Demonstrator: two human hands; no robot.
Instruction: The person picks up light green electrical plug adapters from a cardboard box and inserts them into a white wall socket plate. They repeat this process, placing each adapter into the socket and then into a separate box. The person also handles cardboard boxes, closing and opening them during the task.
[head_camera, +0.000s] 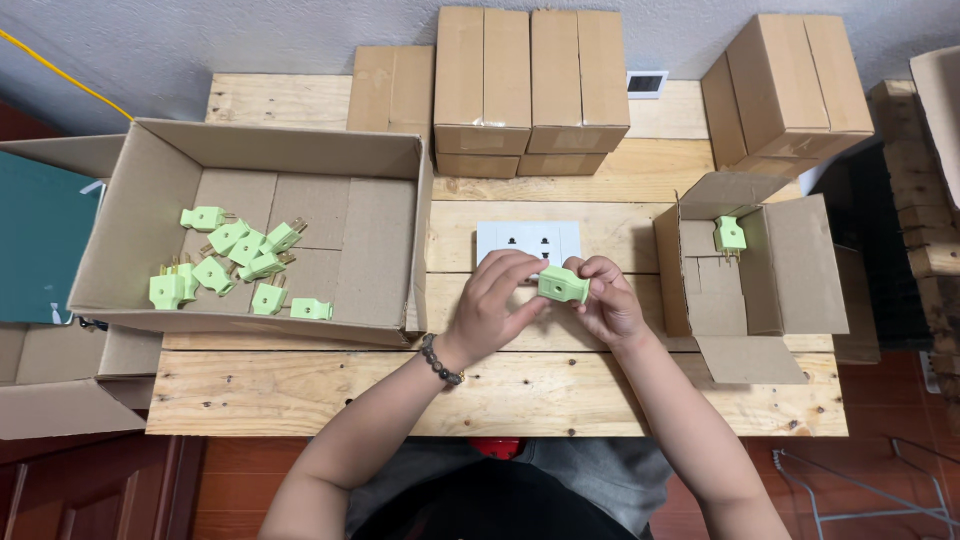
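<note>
A light green plug adapter (563, 285) is pinched between both hands over the wooden table (500, 390). My left hand (492, 305), with a bead bracelet at the wrist, grips its left end. My right hand (605, 300) grips its right end. Just behind the hands lies a white wall socket plate (528, 240). A large open cardboard box (370, 240) on the left holds several green plugs (240, 265) with metal prongs. A smaller open box (800, 265) on the right holds one green plug (729, 234).
Closed cardboard boxes (530, 85) are stacked at the table's back, and another (785, 85) at the back right. A flattened box (60, 385) and a dark green panel (40, 245) lie to the left. A wire rack (870, 490) stands on the floor, lower right.
</note>
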